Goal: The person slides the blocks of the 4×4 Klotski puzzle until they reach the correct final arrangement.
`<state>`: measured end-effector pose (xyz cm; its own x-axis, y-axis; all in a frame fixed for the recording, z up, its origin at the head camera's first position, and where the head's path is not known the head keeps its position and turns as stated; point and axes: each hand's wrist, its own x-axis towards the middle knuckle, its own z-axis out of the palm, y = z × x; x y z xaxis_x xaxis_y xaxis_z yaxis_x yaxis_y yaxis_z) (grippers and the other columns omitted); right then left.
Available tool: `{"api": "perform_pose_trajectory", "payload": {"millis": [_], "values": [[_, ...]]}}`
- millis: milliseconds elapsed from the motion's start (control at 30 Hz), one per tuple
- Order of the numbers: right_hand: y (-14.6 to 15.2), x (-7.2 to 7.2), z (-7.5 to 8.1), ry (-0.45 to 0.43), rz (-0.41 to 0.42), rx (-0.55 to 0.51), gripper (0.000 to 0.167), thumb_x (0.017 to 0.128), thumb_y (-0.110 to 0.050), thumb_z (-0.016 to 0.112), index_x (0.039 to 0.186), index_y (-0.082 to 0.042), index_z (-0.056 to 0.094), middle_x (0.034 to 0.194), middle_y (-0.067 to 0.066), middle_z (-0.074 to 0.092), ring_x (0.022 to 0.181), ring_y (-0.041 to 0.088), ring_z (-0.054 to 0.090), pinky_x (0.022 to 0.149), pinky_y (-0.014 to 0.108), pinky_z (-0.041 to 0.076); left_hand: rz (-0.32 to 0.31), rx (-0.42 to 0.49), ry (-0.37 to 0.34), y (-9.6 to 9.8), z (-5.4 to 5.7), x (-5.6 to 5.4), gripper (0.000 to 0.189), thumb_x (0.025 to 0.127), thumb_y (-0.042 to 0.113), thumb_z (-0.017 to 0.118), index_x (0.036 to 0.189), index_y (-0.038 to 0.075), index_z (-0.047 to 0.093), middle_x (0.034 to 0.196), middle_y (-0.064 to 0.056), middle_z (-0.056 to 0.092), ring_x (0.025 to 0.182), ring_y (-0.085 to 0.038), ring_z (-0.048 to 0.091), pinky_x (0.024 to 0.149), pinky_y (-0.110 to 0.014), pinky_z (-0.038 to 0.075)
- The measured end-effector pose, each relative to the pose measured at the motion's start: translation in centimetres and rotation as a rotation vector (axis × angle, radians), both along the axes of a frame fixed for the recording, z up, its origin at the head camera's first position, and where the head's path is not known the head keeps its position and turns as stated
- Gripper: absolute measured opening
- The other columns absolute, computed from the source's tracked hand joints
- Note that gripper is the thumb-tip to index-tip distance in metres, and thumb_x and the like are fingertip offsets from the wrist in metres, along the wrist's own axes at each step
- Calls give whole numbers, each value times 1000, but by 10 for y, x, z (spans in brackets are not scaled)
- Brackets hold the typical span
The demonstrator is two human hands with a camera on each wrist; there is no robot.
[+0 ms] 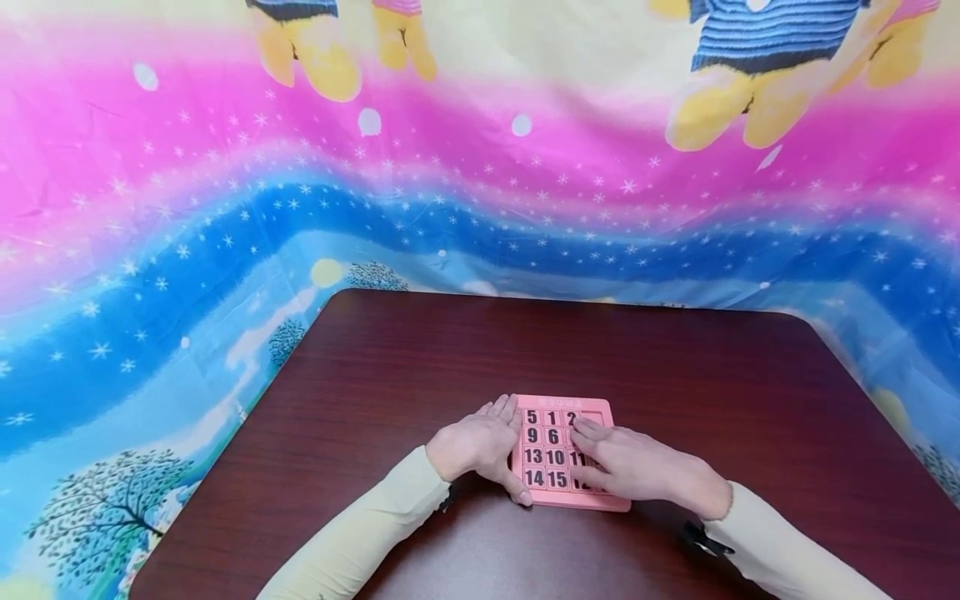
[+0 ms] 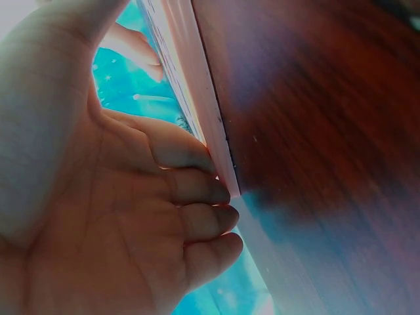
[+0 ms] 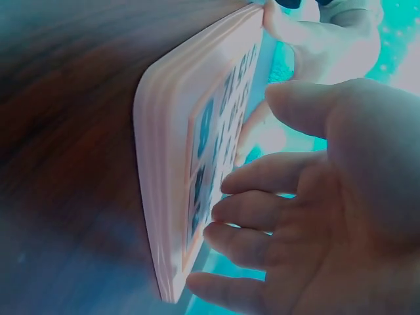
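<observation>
A pink sliding number puzzle (image 1: pixel 562 498) lies flat on the table, with black-numbered tiles (image 1: pixel 555 457) in its frame. A bare slot (image 1: pixel 594 416) shows at its top right corner, beside the 2. Along the puzzle's left side rests my left hand (image 1: pixel 480 442), fingers extended against the edge and thumb at the lower left corner. My right hand (image 1: pixel 645 467) reaches in from the right, its fairly straight fingers over the right-hand tiles, partly hiding them. In the right wrist view, those fingertips (image 3: pixel 226 239) are right at the tile face, thumb held apart.
The dark red-brown wooden table (image 1: pixel 450 358) has rounded far corners. Behind and around it hangs a colourful cloth (image 1: pixel 480 183) with snowflakes, trees and cartoon figures. Both forearms, in pale sleeves (image 1: pixel 375 521), come in from the near side.
</observation>
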<state>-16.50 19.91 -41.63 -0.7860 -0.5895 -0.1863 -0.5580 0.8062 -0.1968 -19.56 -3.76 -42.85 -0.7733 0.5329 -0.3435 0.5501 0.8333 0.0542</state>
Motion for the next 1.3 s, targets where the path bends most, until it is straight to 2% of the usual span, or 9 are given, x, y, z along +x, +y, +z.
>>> {"api": "perform_pose_trajectory", "payload": {"millis": [300,600,867,1300], "values": [[23,15,2,23,-20,-3,62,96,-42,58,141,2,51,150,22,44,141,37,41,108,63,38,-1,-7,10,0,0,1,133,63,79,72,156,1,18,165,-18,11,154,-28,12,126,-37,17],[32,20,-2,-11,-51,-6,67,95,-46,58,143,0,48,154,20,40,143,35,39,108,62,39,0,3,3,0,-2,0,133,62,79,72,156,1,18,165,-18,11,154,-28,12,126,-37,17],[29,19,-8,-12,-63,13,70,95,-48,57,146,-1,45,155,20,39,143,34,38,110,65,36,-7,2,14,1,-2,0,133,62,79,72,156,0,19,165,-19,11,154,-29,12,126,-38,17],[27,13,-8,22,-53,36,67,95,-44,58,143,2,48,152,22,42,141,36,41,108,64,38,-8,-4,10,0,0,0,133,63,79,71,156,1,19,165,-18,11,154,-28,12,126,-37,17]]}}
